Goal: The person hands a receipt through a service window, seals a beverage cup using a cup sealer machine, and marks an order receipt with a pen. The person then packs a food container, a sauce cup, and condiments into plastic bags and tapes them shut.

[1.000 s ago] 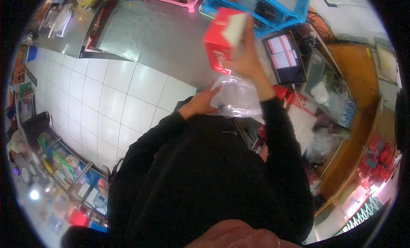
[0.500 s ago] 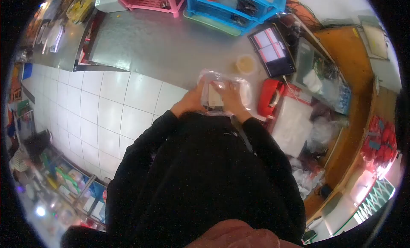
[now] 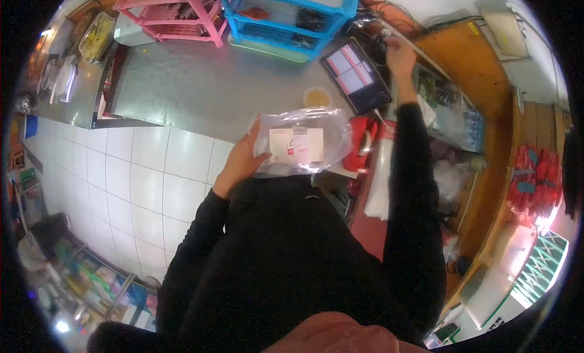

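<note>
Near the counter's front edge, my left hand [image 3: 244, 158] grips the left side of a clear plastic bag [image 3: 336, 137], thumb in front and fingers behind. Inside the bag lies a flat, cream-coloured box [image 3: 280, 145] with a white and pink label [image 3: 300, 147]. My right hand [image 3: 401, 58] is stretched out to the back right, past the tablet [image 3: 356, 76]. Its fingers are curled among dark, cluttered items [image 3: 378, 47], and what they hold is too small to make out.
A round tub [image 3: 317, 98] and a red object [image 3: 359, 147] stand beside the bag. At the back of the metal counter [image 3: 182, 79] are a pink rack [image 3: 210, 27] and a blue rack [image 3: 283, 39]. White plastic sheets [image 3: 380, 182] lie at right, near a wooden partition [image 3: 471, 64].
My right hand has left the bag and reached to the back right behind the tablet. My left hand still has the bag, whose boxed contents and label now show more fully. The view has shifted right.
</note>
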### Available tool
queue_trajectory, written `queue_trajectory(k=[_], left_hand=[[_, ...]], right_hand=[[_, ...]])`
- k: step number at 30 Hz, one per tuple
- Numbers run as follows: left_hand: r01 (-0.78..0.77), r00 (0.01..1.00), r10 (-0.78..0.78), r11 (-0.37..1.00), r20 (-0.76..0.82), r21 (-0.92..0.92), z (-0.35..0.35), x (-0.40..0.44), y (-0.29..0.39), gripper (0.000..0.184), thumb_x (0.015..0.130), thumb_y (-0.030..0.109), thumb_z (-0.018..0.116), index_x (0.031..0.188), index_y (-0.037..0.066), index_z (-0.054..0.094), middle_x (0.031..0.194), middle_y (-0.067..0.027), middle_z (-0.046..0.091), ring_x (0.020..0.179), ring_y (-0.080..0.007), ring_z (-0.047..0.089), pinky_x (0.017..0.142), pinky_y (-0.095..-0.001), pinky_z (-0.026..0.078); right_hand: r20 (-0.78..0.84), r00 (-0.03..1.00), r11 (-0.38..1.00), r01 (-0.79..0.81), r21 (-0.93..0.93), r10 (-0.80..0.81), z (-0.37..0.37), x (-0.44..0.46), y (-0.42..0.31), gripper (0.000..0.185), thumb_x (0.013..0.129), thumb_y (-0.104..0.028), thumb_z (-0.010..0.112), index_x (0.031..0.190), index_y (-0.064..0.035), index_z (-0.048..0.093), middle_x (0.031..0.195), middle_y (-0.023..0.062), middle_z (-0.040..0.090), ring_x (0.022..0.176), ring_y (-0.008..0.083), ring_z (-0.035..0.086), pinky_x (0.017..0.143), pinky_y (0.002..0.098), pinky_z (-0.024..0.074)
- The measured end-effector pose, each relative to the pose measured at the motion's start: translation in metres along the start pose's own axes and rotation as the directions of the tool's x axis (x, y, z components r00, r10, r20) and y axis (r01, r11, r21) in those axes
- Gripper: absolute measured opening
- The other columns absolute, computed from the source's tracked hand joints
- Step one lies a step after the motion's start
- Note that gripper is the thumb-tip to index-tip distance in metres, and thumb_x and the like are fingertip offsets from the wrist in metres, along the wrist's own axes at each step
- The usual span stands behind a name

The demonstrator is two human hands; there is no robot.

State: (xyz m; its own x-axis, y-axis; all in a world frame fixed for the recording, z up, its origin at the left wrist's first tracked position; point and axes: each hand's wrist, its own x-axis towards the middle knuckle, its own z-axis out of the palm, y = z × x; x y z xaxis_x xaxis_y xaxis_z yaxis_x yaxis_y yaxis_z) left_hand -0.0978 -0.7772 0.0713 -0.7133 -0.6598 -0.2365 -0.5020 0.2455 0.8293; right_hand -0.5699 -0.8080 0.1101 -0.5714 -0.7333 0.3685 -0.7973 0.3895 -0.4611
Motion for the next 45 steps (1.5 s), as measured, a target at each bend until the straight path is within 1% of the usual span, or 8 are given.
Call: queue_trajectory(k=[9,12,15,21,27,33,36,45], left_hand=[[0.076,0.996,-0.078,0.996,-0.037,-0.047,0.009,-0.019,0.005,0.101,0.072,0.017,0.077,0.147,0.011,0.01,0.14,-0.0241,0.037,0.125,-0.0387,0.043,0.101,-0.0387,0.038],[0.038,0.997,-0.039,0.999,-0.067,-0.017,0.011,-0.019,-0.001,0.104,0.07,0.017,0.076,0.148,0.015,0.007,0.132,-0.027,0.045,0.116,-0.0436,0.048,0.095,-0.0421,0.042],[0.019,0.997,-0.021,0.999,-0.068,-0.026,0.009,-0.016,-0.004,0.104,0.07,0.018,0.076,0.148,0.015,0.007,0.13,-0.0274,0.047,0.115,-0.0436,0.049,0.094,-0.0419,0.042],[0.105,0.994,-0.104,0.994,0.031,-0.035,0.003,-0.012,-0.003,0.103,0.071,0.019,0.078,0.147,0.012,0.01,0.136,-0.025,0.042,0.122,-0.0398,0.045,0.1,-0.039,0.039],[0.041,0.998,-0.042,0.999,0.054,0.022,0.001,-0.011,-0.016,0.104,0.071,0.022,0.077,0.148,0.014,0.006,0.127,-0.028,0.049,0.113,-0.0437,0.05,0.094,-0.0416,0.042],[0.02,0.998,-0.024,0.998,0.064,0.053,-0.006,-0.007,-0.017,0.105,0.072,0.025,0.076,0.148,0.013,0.005,0.129,-0.0272,0.047,0.115,-0.0421,0.05,0.096,-0.04,0.041],[0.044,0.996,-0.048,0.998,0.078,0.05,-0.007,-0.006,-0.019,0.104,0.073,0.026,0.076,0.148,0.013,0.006,0.13,-0.0269,0.046,0.117,-0.0415,0.049,0.097,-0.0399,0.04],[-0.002,1.0,0.0,0.998,0.025,0.062,0.002,-0.006,-0.033,0.1,0.075,0.023,0.075,0.148,0.014,0.007,0.134,-0.0276,0.042,0.119,-0.0428,0.047,0.098,-0.0407,0.041]], right_hand=[[0.233,0.942,0.886,-0.117,-0.448,0.242,0.054,0.037,0.039,0.03,0.079,-0.031,0.06,0.099,-0.0092,0.067,0.1,0.0175,0.066,0.096,0.0333,0.063,0.082,0.0441,0.0497],[0.119,0.951,0.859,-0.198,-0.472,0.284,0.06,0.031,0.038,0.028,0.077,-0.028,0.064,0.097,-0.0084,0.066,0.097,0.0184,0.066,0.094,0.0352,0.062,0.081,0.0444,0.0498],[-0.261,0.965,0.907,-0.094,-0.411,-0.018,0.071,0.014,0.054,0.029,0.079,-0.019,0.062,0.105,-0.0065,0.058,0.102,0.0193,0.063,0.095,0.036,0.063,0.079,0.0424,0.0518],[-0.294,0.781,0.811,-0.585,-0.031,0.551,0.07,0.006,0.056,0.038,0.075,-0.022,0.071,0.106,-0.0058,0.055,0.099,0.018,0.064,0.087,0.0365,0.064,0.075,0.0436,0.0521],[-0.257,0.66,0.682,-0.731,-0.002,0.706,0.064,0.009,0.054,0.03,0.077,-0.036,0.069,0.097,-0.0134,0.065,0.096,0.0128,0.066,0.087,0.0355,0.064,0.078,0.0492,0.0482],[-0.411,0.779,0.749,-0.602,-0.276,0.474,0.08,0.01,0.037,0.027,0.077,-0.036,0.067,0.094,-0.0154,0.067,0.103,0.0102,0.063,0.092,0.0308,0.059,0.078,0.0474,0.0435],[-0.509,0.855,0.83,-0.35,-0.433,0.095,0.08,0.009,0.037,0.02,0.08,-0.031,0.063,0.09,-0.0127,0.066,0.114,0.0097,0.057,0.103,0.0293,0.053,0.079,0.0499,0.042],[-0.164,0.835,0.765,0.379,-0.52,-0.525,0.093,0.023,0.039,0.023,0.089,-0.017,0.051,0.108,-0.0065,0.058,0.128,0.0116,0.049,0.114,0.0314,0.048,0.096,0.0448,0.0412]])
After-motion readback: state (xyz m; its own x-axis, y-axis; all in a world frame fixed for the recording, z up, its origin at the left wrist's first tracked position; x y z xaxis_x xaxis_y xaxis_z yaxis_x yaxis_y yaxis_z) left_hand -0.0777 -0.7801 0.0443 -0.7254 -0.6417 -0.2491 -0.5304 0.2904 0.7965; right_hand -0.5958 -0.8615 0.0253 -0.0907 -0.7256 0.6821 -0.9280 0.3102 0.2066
